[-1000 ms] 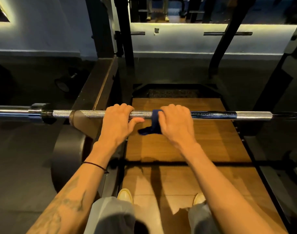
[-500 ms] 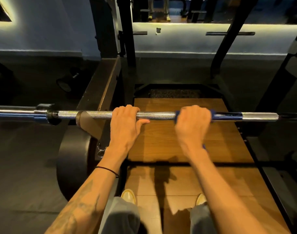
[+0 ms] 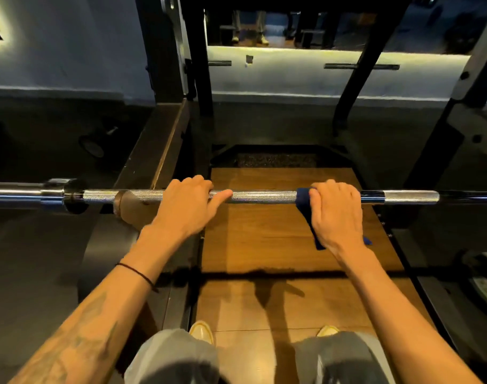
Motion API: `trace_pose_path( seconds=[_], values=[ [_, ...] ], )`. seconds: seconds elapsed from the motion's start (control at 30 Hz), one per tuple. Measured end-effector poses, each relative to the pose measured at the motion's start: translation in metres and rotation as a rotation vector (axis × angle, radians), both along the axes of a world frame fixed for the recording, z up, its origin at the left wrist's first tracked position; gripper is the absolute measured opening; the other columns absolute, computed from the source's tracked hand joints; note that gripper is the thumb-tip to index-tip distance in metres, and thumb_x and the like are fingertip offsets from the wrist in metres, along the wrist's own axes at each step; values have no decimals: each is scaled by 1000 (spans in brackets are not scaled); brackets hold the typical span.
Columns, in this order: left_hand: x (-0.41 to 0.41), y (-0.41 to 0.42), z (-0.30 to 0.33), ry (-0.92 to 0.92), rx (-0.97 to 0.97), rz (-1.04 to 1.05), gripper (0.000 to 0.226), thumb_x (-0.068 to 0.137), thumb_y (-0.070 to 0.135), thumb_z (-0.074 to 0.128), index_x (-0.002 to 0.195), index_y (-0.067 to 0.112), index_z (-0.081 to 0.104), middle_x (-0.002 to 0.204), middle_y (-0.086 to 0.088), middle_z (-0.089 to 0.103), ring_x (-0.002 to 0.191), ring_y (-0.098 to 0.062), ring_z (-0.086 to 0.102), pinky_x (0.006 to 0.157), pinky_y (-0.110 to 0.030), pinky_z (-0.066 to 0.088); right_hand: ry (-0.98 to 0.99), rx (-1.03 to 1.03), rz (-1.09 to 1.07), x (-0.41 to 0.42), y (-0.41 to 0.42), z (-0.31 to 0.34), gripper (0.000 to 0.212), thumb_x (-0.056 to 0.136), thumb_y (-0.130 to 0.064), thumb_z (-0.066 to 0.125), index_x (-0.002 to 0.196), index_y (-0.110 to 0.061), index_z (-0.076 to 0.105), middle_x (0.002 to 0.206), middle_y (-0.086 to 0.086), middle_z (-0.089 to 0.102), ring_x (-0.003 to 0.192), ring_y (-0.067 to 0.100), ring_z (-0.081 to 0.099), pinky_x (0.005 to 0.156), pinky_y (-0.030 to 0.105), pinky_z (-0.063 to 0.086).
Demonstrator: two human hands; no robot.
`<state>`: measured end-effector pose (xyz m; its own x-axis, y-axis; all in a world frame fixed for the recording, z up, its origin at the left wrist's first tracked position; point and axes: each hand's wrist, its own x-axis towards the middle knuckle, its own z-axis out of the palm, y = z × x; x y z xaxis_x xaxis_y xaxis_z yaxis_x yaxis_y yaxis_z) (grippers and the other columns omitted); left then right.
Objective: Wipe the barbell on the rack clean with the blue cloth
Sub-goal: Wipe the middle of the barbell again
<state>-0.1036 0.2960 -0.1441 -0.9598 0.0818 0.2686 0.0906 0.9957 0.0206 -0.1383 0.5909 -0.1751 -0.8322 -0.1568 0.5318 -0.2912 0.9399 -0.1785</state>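
A: Barbell runs flat across the middle, nine o'clock to three o'clock, silver and knurled, with a smooth dark band and a plain silver stretch out toward three o'clock. Its sleeve and collar sit at nine o'clock.

B: And the hands?

A: Left hand grips the bar just left of centre, fingers curled over the top, thumb lying along the shaft. Right hand is clamped on the blue cloth, which wraps the bar and hangs toward six o'clock under the palm.

B: Anything hard to read?

A: Most of the cloth is hidden beneath the right hand. The bar's ends are cut off at both edges, and the rack at ten o'clock is dim.

B: Changed from a second ago?

A: The right hand and cloth have slid toward three o'clock, opening a bare gap of knurling between the hands. The left hand has stayed put.
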Motion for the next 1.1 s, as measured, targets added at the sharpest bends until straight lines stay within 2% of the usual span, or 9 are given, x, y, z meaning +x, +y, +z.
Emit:
trace_pose_path(
  seconds=[0.1,0.2,0.33,0.43,0.63,0.7,0.8,0.93,1.1],
  values=[
    [-8,-9,17,-250,-23,52,90,81,84,9,105,17,65,100,-1,63,91,-21,59,84,-37,43,46,-78,-42,2,-12,-6,28,104,-26,34,85,-19,54,81,-1,48,76,23,44,79,40,33],
    [-11,-18,23,-477,188,23,77,80,84,26,111,22,60,90,3,62,84,-17,60,83,-36,48,53,-86,-32,2,-10,-7,29,104,-27,33,86,-20,54,83,-1,50,77,22,46,81,40,35],
    [-3,-18,1,-131,97,-7,75,81,87,27,104,26,64,81,8,63,73,-14,59,69,-31,38,46,-166,-160,6,-27,-6,33,101,-27,30,80,-16,53,80,3,53,78,27,50,85,46,41],
    [1,-16,-13,26,66,-20,73,83,84,27,96,23,65,82,6,62,72,-16,57,68,-34,38,-1,-57,-254,14,-73,2,32,98,-29,29,75,-19,49,77,2,51,73,24,44,80,42,35],
    [17,2,-40,288,146,48,31,85,34,73,107,15,62,95,-4,58,87,-25,53,84,-40,41,14,-9,94,29,-149,1,34,101,-31,33,90,-18,62,84,1,58,79,25,52,81,42,40],
    [16,-2,-41,308,150,19,33,88,39,70,109,15,62,96,-4,58,89,-26,53,86,-40,41,31,36,169,18,-121,2,34,99,-35,38,89,-18,65,82,4,60,76,30,55,74,45,39],
    [16,-7,-32,262,111,-34,50,96,60,45,113,17,63,97,0,59,91,-21,54,88,-38,40,59,84,31,0,-48,2,36,99,-34,39,75,-15,59,74,11,59,70,40,56,66,49,35],
    [15,-8,-7,115,109,6,65,99,60,21,117,19,68,99,3,65,91,-18,61,87,-38,42,55,99,-73,-4,31,6,30,101,-29,36,76,-20,51,73,5,51,70,34,51,71,47,33],
    [-2,-15,16,-193,80,96,85,87,78,13,112,20,69,98,-2,64,92,-21,58,92,-41,41,56,-7,-274,-4,0,-5,32,102,-28,30,76,-20,46,77,0,44,75,23,40,83,43,35]
  ],
)
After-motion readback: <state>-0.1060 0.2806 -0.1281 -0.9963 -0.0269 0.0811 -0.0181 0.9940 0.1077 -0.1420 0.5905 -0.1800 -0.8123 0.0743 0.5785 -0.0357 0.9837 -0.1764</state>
